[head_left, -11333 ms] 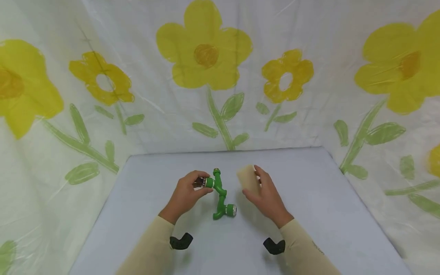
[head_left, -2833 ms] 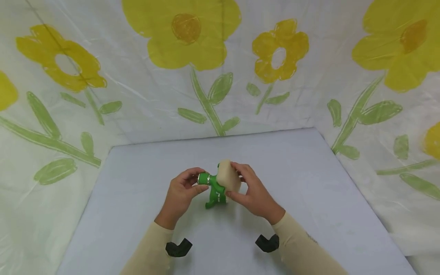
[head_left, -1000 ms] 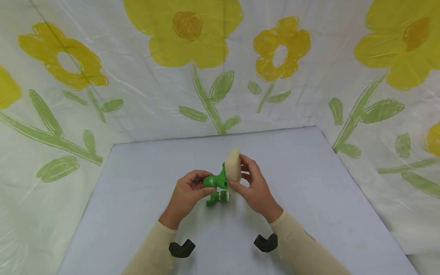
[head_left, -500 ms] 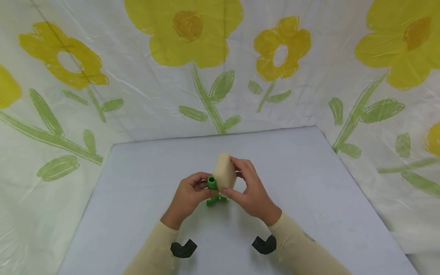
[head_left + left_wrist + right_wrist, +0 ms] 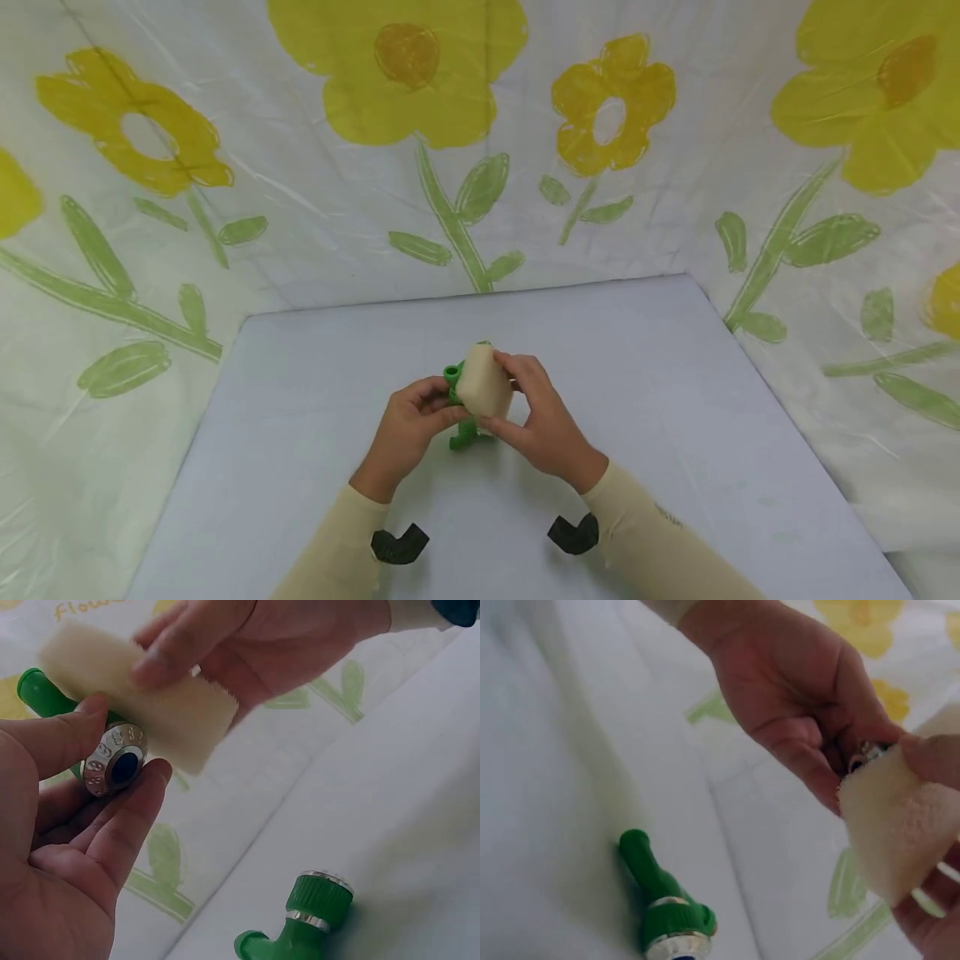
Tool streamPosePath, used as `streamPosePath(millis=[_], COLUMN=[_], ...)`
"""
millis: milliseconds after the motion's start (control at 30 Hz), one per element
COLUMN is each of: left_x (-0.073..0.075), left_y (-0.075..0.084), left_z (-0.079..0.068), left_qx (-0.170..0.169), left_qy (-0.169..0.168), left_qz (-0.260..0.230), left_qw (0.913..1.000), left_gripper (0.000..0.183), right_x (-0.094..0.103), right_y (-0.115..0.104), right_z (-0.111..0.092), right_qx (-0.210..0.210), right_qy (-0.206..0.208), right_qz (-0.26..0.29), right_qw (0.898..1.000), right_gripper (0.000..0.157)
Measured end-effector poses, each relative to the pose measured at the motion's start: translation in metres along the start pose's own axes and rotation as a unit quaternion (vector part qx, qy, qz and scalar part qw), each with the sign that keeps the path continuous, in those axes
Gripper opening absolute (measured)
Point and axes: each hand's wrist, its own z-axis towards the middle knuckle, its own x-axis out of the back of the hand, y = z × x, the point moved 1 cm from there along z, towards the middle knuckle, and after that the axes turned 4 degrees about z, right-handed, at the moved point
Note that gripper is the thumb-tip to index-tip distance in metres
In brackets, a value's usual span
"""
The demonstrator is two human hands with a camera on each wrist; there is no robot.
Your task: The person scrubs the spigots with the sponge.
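The left hand pinches a green tap by its silver-ended knob between thumb and fingers, above the pale bench. The right hand grips a cream sponge between thumb and fingers, up against that tap and hiding much of it from the head view. A second tap lies on the bench beneath the hands, apart from the held one, and a white sheet with yellow flowers hangs behind.
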Motion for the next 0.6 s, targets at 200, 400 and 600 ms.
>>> streamPosePath(millis=[200, 400, 600], left_x=[0.002, 0.002, 0.003], left_y=[0.0, 0.002, 0.0], left_z=[0.001, 0.001, 0.002], left_qx=[0.005, -0.006, -0.002], left_qy=[-0.007, -0.021, -0.025], left_qz=[0.003, 0.019, 0.022], left_qw=[1.0, 0.9996, 0.9994], left_gripper=[0.036, 0.04, 0.039], right_x=[0.002, 0.014, 0.007], right_y=[0.0, 0.019, 0.007], right_z=[0.0, 0.004, -0.001], right_qx=[0.074, -0.009, 0.028], right_qy=[0.004, 0.058, 0.006], right_qz=[-0.068, -0.103, -0.062], right_qw=[0.995, 0.993, 0.998], right_gripper=[0.086, 0.086, 0.088])
